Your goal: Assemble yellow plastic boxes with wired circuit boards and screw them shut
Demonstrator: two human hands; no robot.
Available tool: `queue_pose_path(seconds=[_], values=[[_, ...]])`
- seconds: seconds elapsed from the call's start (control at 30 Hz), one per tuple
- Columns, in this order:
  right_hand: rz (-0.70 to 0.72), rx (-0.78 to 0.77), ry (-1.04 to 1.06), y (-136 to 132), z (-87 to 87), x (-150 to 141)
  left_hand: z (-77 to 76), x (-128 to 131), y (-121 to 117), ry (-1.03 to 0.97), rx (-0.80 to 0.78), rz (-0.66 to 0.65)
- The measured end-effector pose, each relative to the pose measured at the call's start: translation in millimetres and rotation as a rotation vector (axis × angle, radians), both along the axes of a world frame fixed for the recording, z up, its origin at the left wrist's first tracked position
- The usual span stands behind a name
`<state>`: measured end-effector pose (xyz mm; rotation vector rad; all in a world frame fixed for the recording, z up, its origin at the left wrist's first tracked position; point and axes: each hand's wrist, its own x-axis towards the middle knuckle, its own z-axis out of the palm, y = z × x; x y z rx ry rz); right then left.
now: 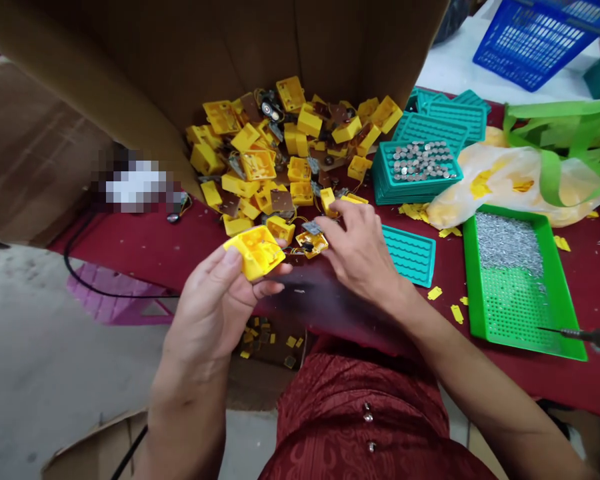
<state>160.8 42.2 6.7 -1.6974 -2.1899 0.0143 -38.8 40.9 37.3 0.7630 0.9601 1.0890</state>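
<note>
My left hand [223, 287] is closed on a yellow plastic casing [255, 252], raised above the table's front edge. Its hollow, divided inside faces up, with the thumb pressed over its left side. To the right, my right hand [357, 250] reaches palm down to the front of the pile, fingers curved and apart. Close by its fingertips are a small grey part [312, 228] and another open yellow casing [312, 245] with dark parts and thin wires inside. Whether the fingertips touch the grey part is hard to tell.
Yellow casings [259, 165] spill from a large cardboard box [230, 47]. Further right are stacked teal trays [405, 190] bearing round metal pieces, a flat teal tray [410, 255], and a green tray [475, 293] of small metal pieces. A screwdriver-like tool [575, 332] juts over it.
</note>
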Motion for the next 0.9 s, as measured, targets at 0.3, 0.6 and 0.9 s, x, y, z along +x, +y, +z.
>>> queue_pose_path(seconds=[0.3, 0.6, 0.9], values=[[0.240, -0.086, -0.056, 27.0, -18.4, -3.6, 1.4, -10.2, -14.4, -0.032, -0.077, 0.098], [0.280, -0.051, -0.120, 9.3, -11.1, 19.8, -1.6, -25.1, -19.5, 0.041, -0.083, 0.038], [0.319, -0.112, -0.011, -16.0, -21.4, -39.7, 2.2, -31.1, -34.0, 0.119, -0.072, 0.035]])
